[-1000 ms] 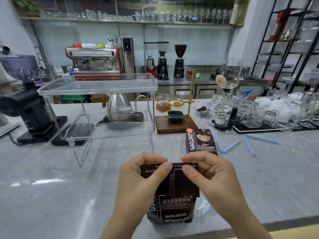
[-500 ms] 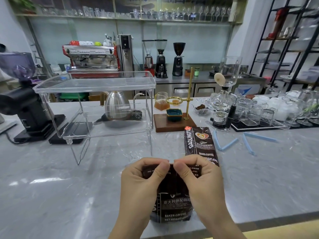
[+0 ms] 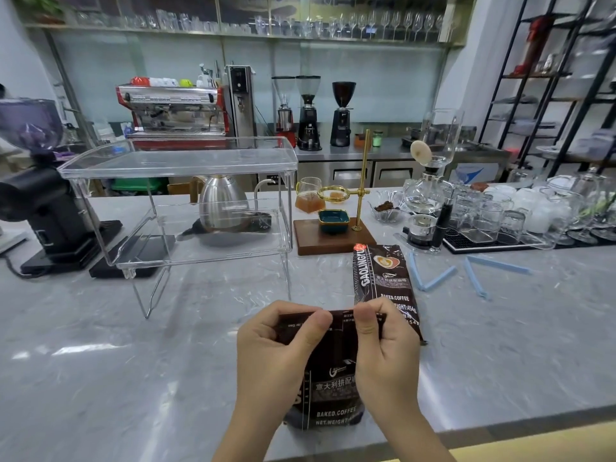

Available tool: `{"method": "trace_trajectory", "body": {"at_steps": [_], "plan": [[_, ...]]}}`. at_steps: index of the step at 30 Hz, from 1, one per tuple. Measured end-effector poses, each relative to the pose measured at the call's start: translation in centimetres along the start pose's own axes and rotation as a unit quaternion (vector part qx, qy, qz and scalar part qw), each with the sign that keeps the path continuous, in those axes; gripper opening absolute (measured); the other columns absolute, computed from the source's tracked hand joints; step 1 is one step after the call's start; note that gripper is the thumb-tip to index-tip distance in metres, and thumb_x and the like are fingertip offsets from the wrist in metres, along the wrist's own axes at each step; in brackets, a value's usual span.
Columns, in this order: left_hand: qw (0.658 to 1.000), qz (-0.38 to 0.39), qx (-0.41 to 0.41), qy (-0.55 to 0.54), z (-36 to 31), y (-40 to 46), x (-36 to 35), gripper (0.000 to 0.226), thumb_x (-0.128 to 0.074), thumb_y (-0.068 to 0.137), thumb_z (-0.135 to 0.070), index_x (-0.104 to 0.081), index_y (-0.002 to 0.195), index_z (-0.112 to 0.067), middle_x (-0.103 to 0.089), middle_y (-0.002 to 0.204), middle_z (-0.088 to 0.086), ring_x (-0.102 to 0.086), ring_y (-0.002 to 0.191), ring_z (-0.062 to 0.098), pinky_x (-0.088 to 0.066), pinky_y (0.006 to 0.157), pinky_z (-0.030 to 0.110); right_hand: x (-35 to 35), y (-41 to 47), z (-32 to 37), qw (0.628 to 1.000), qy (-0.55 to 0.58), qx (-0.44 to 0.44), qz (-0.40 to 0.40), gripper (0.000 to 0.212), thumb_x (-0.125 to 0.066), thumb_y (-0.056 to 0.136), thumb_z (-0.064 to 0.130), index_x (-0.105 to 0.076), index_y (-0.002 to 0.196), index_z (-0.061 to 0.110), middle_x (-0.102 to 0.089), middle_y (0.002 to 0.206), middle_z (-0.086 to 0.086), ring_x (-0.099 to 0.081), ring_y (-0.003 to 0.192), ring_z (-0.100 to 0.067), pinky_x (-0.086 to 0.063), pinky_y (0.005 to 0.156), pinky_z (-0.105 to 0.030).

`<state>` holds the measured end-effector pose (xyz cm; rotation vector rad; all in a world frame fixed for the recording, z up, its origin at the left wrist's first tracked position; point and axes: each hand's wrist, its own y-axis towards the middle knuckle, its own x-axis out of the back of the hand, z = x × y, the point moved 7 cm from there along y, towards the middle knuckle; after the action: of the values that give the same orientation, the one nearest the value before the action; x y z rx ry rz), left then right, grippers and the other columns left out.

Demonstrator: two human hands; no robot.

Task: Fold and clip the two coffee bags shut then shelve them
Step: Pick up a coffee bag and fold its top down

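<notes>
While both the left hand [image 3: 283,345] and right hand [image 3: 386,351] pinch the folded top of the dark foil coffee bag [image 3: 333,388] at six o'clock on the grey marble counter [image 3: 133,345], its crinkly, pliable film looks best gripped along that creased top edge.

Marble counter [image 3: 100,345] bears shelf [image 3: 180,201], coffee bags [image 3: 383,278], seemingly clips [image 3: 433,278].
</notes>
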<state>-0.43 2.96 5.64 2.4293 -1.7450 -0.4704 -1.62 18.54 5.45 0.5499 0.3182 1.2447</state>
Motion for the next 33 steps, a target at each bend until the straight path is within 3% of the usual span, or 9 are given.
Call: {"method": "trace_trajectory", "body": {"at_steps": [5,9,17,21,24,26,28,33], "plan": [[0.997,0.055,0.052,-0.018,1.0,0.1,-1.1,0.02,-0.076,0.062,-0.03,-0.078,0.077,-0.016,-0.079,0.072,0.003,-0.075,0.067,0.012,-0.057,0.059,0.021,-0.1,0.6,-0.1,0.999,-0.025,0.001,-0.026,0.039,-0.043,0.088,0.064,-0.049,0.066,0.032,-0.05,0.051,0.011,-0.041,0.042,-0.001,-0.029,0.042,-0.01],[0.995,0.072,0.062,-0.01,1.3,0.5,-1.2,0.021,-0.076,0.064,-0.029,-0.078,0.078,-0.014,-0.08,0.076,0.007,-0.077,0.07,0.016,-0.059,0.06,0.023,-0.2,0.6,-0.4,0.999,-0.021,0.005,-0.031,0.032,-0.045,0.089,0.052,-0.048,0.066,0.03,-0.046,0.046,0.011,-0.036,0.038,-0.002,-0.026,0.041,-0.008],[0.998,0.058,-0.005,0.038,1.4,0.4,-0.8,0.008,-0.072,0.071,-0.026,-0.079,0.066,-0.024,-0.078,0.066,-0.002,-0.075,0.063,0.009,-0.056,0.056,0.018,-0.2,0.5,-0.5,0.999,-0.01,0.021,-0.022,0.041,-0.039,0.086,0.068,-0.046,0.067,0.032,-0.043,0.047,0.006,-0.034,0.037,-0.002,-0.024,0.039,-0.011],[0.997,0.037,-0.029,0.053,1.9,0.4,-0.5,0.01,-0.081,0.073,-0.028,-0.077,0.066,-0.022,-0.078,0.066,-0.005,-0.073,0.061,0.005,-0.054,0.054,0.016,-0.1,0.6,-1.0,0.999,-0.02,0.035,-0.014,0.038,-0.038,0.088,0.068,-0.049,0.069,0.036,-0.045,0.049,0.006,-0.036,0.038,-0.003,-0.025,0.041,-0.011],[0.997,0.037,-0.043,0.056,1.8,0.3,-0.8,0.009,-0.076,0.071,-0.027,-0.074,0.064,-0.021,-0.076,0.063,-0.008,-0.071,0.057,0.002,-0.053,0.052,0.014,0.2,1.0,-1.0,0.996,-0.046,0.075,0.006,0.034,-0.036,0.093,0.061,-0.051,0.076,0.037,-0.05,0.058,-0.003,-0.04,0.042,-0.002,-0.029,0.041,-0.018],[0.997,0.042,-0.049,0.053,1.6,0.1,-1.1,0.007,-0.071,0.07,-0.026,-0.072,0.065,-0.02,-0.075,0.062,-0.01,-0.07,0.056,-0.001,-0.052,0.051,0.012,0.5,1.2,-1.0,0.994,-0.052,0.095,0.012,0.035,-0.036,0.096,0.057,-0.052,0.077,0.033,-0.047,0.055,-0.002,-0.039,0.043,-0.001,-0.03,0.042,-0.018],[0.997,0.045,-0.049,0.05,1.6,0.1,-1.1,0.008,-0.071,0.07,-0.026,-0.072,0.067,-0.019,-0.076,0.063,-0.009,-0.07,0.057,0.0,-0.052,0.052,0.013,0.6,1.4,-1.1,0.993,-0.051,0.107,0.007,0.038,-0.037,0.097,0.054,-0.055,0.077,0.027,-0.039,0.048,0.01,-0.037,0.043,0.001,-0.028,0.042,-0.013],[0.997,0.05,-0.052,0.04,1.8,0.1,-1.3,0.007,-0.07,0.071,-0.024,-0.073,0.068,-0.019,-0.076,0.065,-0.009,-0.07,0.057,0.001,-0.053,0.052,0.013,0.5,1.2,-1.3,0.99,-0.055,0.131,-0.019,0.051,-0.037,0.098,0.049,-0.06,0.076,0.01,-0.037,0.053,0.025,-0.038,0.043,0.005,-0.026,0.045,-0.005]]}}
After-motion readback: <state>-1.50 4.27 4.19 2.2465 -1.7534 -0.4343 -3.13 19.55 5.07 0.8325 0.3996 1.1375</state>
